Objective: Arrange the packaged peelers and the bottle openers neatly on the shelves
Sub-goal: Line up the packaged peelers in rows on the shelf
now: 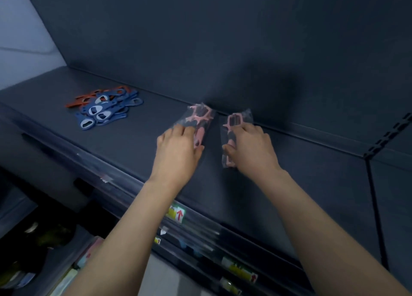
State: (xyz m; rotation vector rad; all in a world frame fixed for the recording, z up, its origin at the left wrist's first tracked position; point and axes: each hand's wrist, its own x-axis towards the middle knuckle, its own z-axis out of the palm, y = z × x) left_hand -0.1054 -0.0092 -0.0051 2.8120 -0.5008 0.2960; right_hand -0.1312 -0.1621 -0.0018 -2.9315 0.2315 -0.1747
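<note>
Labels line the shelf's near edge. Beyond them, the left hand grips a peeler stack, fingers curled over it. Just right, the right hand pinches one peeler packet. Openers lie heaped far left.

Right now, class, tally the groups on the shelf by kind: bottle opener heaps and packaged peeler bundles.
Bottle opener heap: 1
Packaged peeler bundles: 2, left bundle, right bundle
Total: 3 groups
Items inside each are too blurred to count.
</note>
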